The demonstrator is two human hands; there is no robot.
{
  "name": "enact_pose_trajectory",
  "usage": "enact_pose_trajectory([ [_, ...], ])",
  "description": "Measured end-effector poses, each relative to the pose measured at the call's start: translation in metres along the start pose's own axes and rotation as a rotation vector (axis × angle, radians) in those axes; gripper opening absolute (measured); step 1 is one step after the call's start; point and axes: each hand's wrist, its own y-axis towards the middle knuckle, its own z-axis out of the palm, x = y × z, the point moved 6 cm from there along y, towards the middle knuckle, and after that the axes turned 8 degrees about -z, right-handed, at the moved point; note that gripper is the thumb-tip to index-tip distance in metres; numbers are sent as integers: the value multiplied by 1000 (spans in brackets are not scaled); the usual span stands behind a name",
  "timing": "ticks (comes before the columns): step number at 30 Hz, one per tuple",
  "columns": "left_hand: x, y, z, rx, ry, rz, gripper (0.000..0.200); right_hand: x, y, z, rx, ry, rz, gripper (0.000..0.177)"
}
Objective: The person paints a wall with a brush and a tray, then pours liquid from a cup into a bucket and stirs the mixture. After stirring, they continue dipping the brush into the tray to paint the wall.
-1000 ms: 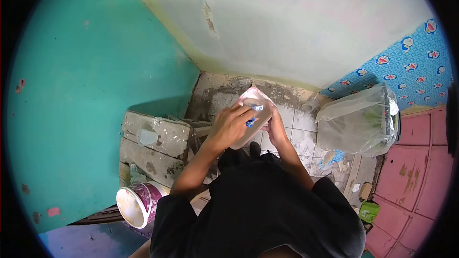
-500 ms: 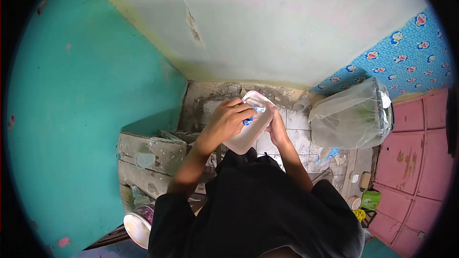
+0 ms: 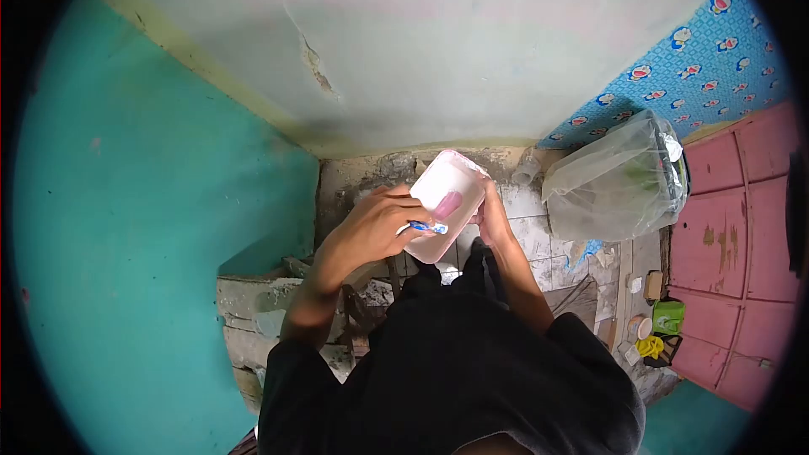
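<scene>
My right hand grips the right side of a pale pink rectangular plastic tray, which is tilted in front of my body. A pink patch shows on the tray's inner floor. Over the tray's left edge, the fingers of my left hand are closed on a small blue-and-white item. One end of that item sticks out past the fingertips above the tray. Its other part is hidden by the hand, and I cannot tell its exact kind.
To the right stands a bin lined with a clear plastic bag. A worn wooden bench runs along the green wall at left. On the tiled floor lies a clear cup. A green bag and a yellow bundle sit by pink panels.
My left hand has moved down and left with the blue-and-white item, out of the tray's upper part. The pink patch now shows. The view has shifted slightly.
</scene>
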Motion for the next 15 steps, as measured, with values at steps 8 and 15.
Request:
enact_pose_trajectory([
  [8,9,18,-10,277,-6,-111,20,20,22,7,58,-16,-2,68],
  [15,18,71,3,175,-27,-103,19,44,30,-1,40,-70,-48,66],
])
